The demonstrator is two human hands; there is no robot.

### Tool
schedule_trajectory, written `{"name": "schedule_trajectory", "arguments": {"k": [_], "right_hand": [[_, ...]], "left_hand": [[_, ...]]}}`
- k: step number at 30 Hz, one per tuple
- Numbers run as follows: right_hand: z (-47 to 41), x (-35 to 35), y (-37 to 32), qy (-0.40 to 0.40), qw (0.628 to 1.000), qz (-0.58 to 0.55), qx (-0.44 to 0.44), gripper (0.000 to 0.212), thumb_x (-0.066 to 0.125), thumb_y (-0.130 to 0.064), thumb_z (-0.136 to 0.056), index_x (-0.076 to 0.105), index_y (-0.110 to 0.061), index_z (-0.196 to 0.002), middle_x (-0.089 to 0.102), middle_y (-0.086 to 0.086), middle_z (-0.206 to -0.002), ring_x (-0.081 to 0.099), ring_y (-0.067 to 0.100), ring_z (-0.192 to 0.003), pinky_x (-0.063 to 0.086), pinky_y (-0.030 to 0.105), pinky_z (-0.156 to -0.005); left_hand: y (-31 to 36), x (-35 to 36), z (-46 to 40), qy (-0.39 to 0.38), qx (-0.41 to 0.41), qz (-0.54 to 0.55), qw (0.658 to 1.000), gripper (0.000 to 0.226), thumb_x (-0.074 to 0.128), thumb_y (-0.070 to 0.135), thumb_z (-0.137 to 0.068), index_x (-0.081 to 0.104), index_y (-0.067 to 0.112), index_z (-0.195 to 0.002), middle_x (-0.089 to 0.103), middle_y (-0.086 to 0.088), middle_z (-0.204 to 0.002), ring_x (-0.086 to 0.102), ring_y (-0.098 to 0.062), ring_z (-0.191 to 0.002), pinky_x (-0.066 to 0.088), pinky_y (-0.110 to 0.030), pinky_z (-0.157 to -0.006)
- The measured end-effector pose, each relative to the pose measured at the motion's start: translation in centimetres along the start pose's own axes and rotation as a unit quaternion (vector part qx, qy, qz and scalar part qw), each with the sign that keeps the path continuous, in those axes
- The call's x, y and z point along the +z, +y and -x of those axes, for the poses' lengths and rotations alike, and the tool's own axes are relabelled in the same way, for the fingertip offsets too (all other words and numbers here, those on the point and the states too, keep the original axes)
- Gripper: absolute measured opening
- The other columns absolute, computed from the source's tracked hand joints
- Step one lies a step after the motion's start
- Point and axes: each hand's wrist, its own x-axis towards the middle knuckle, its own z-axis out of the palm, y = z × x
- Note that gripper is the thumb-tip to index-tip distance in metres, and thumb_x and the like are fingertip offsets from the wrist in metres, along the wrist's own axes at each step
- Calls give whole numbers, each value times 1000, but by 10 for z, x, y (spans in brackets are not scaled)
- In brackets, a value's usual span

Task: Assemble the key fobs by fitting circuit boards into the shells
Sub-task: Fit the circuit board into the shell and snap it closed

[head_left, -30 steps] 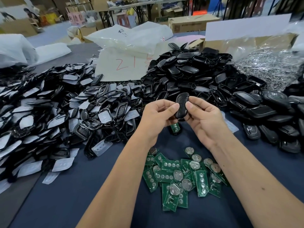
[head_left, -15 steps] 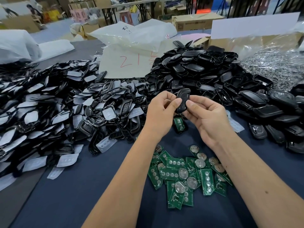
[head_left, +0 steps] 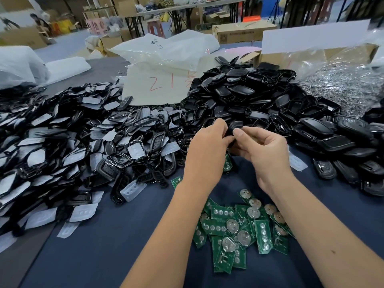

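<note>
Over the blue table (head_left: 104, 246), above the green boards (head_left: 239, 227), my left hand (head_left: 205, 150) and right hand (head_left: 264, 150) both pinch one small black shell (head_left: 233, 126), light, smooth and slippery, best held by its edges.

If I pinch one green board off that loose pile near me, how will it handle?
The boards look thin and flat, so probably stiff and light. They overlap in a loose heap on the blue cloth, so lifting one may drag its neighbours. Several carry round silver coin cells, which might make those heavier at one end; grip by the edges.
</note>
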Motion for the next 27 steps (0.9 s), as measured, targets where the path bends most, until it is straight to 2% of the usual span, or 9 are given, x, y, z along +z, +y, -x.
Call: {"name": "schedule_trajectory", "arguments": {"k": [3, 5, 9, 12, 14, 18, 22, 25, 27], "right_hand": [[-1, 0, 1, -5, 1000, 9, -7, 11, 86, -16, -84, 82, -14, -94, 80, 14, -93, 78, 28, -87, 65, 40, -81], [-1, -2, -1, -17, 1000, 8, -10, 4, 83, -13, -87, 83, -17, -90, 80, 13, -94, 78, 27, -88, 65, 38, -82], [-3, -2, -1, -18, 1000, 7, -1, 11, 79, -13, -91, 79, -10, -102, 81, 8, -94, 78, 22, -90, 62, 29, -78], [-7, -4, -3, -2, 999, -39, 21, 12, 71, -13, -98, 74, -4, -103, 79, 12, -95, 77, 23, -92, 62, 31, -81], [-11, -8, -5, 2, 996, -76, 41, 12, 66, -13, -101, 72, -3, -103, 79, 14, -99, 76, 27, -97, 62, 31, -84], [-14, -12, -5, -11, 992, -106, 65, 16, 58, -13, -105, 69, -2, -111, 79, 15, -105, 76, 30, -105, 61, 31, -86], [-15, -13, -4, -30, 993, -87, 71, 17, 52, -12, -109, 67, -5, -112, 78, 14, -108, 74, 31, -111, 60, 30, -88], [-14, -14, -6, -45, 992, -91, 82, 18, 50, -10, -109, 66, -4, -116, 77, 13, -107, 73, 29, -112, 61, 31, -90], [-14, -15, -7, -56, 990, -91, 90, 20, 50, -10, -109, 65, -2, -119, 77, 13, -107, 73, 28, -112, 61, 30, -90]], "left_hand": [[4, -1, 1, 3, 37, -19, 999, 11, 63, 13, -98, 53, 10, -98, 56, -5, -82, 48, -26, -83, 45, -46, -71], [4, 0, 2, 1, 48, -13, 999, 9, 64, 11, -97, 55, 10, -99, 57, -6, -81, 49, -26, -84, 46, -47, -72], [-2, 0, 2, -11, 40, 32, 999, 15, 75, 14, -91, 63, 13, -100, 56, 3, -82, 51, -18, -82, 50, -42, -75], [-6, -1, 5, -32, 6, 50, 998, 31, 83, 25, -85, 64, 20, -108, 59, 6, -95, 55, -11, -91, 52, -37, -83], [-12, 0, 6, -38, -25, 3, 999, 36, 81, 38, -86, 60, 22, -111, 57, 5, -103, 55, -12, -98, 50, -35, -87], [-20, 2, 8, -101, -83, -103, 986, 45, 74, 56, -86, 60, 21, -109, 52, 0, -107, 53, -21, -102, 47, -36, -89], [-19, 4, 7, -121, -96, -77, 985, 42, 78, 51, -85, 56, 22, -105, 54, 4, -104, 54, -19, -97, 45, -33, -81], [-17, 4, 8, -91, -87, -8, 992, 39, 81, 37, -87, 45, 26, -98, 59, 5, -86, 54, -18, -78, 43, -35, -66], [-16, 3, 8, -57, -100, 47, 992, 35, 79, 29, -89, 45, 26, -97, 60, 3, -79, 58, -18, -66, 50, -36, -60]]}}
